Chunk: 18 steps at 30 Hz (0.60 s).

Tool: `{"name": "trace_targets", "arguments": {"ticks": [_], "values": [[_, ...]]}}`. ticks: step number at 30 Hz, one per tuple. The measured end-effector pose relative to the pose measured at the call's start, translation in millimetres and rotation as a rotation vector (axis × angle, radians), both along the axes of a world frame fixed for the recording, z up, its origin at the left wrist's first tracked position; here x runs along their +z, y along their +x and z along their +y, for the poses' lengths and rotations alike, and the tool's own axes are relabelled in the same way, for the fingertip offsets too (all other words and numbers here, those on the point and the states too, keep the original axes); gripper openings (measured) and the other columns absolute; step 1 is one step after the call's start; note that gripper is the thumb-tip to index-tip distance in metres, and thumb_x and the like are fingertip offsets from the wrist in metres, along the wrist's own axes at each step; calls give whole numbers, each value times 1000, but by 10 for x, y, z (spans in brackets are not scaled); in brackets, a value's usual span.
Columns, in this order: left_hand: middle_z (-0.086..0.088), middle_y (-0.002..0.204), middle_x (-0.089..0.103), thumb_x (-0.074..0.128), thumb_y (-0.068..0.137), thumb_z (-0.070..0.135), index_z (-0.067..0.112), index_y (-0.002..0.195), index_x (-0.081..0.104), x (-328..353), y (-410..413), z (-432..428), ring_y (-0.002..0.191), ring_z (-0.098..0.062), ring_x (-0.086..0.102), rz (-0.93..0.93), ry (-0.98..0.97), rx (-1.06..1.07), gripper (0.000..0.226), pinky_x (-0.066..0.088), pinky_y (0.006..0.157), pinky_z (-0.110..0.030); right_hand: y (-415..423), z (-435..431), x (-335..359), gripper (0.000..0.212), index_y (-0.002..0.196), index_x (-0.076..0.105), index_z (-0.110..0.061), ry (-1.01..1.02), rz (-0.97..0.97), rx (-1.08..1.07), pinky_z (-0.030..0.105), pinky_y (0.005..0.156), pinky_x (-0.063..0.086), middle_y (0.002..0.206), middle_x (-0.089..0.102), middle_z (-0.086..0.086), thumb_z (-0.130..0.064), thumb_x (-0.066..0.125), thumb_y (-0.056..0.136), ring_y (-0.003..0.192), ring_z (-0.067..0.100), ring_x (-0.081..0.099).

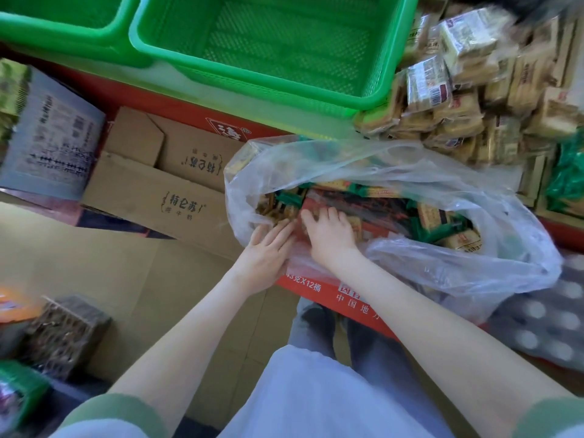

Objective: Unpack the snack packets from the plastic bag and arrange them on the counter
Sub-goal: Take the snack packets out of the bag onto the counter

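A clear plastic bag (pixel 442 263) lies open on a red carton (pixel 316 289), with small tan and green snack packets (pixel 433 216) inside. Both my hands reach into its mouth at the near left. My left hand (pixel 268 251) lies with straight fingers against the bag's inner left side, touching packets there. Just to its right, my right hand (pixel 328 232) has its fingers curled down over a bunch of packets. A heap of tan snack packets (pixel 474 99) is piled on the counter beyond the bag, at the upper right.
Two green plastic baskets (pixel 388 99) stand at the back. Brown cardboard boxes (pixel 151 191) and a grey printed box (pixel 53 137) sit to the left. Green packets (pixel 565 181) lie at the right edge. The floor is beige, with a wire basket (pixel 66 333) at the lower left.
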<state>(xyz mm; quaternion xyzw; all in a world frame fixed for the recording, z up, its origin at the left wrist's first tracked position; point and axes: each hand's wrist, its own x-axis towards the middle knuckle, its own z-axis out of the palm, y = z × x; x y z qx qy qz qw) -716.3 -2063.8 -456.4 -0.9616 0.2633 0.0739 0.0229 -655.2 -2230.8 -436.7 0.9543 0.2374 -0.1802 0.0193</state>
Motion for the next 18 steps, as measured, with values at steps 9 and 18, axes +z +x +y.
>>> {"name": "trace_targets", "arguments": {"ticks": [9,18], "values": [[-14,141,44,50,94,33,6,130,47,599,847,-529,125,-26,43,-353,-294,39,45,32,103,-44,263,-809,658,55,136,45,-8,689,-104,-319,38,99,40,133,50,13,-14,64,85,120,29,47],[-18,149,38,47,94,39,11,141,47,1240,1936,-1354,137,-29,32,-289,-216,83,55,23,110,-49,1021,-1685,1476,53,136,38,-11,983,-467,-648,15,93,37,126,46,3,-11,62,89,113,10,45]]}}
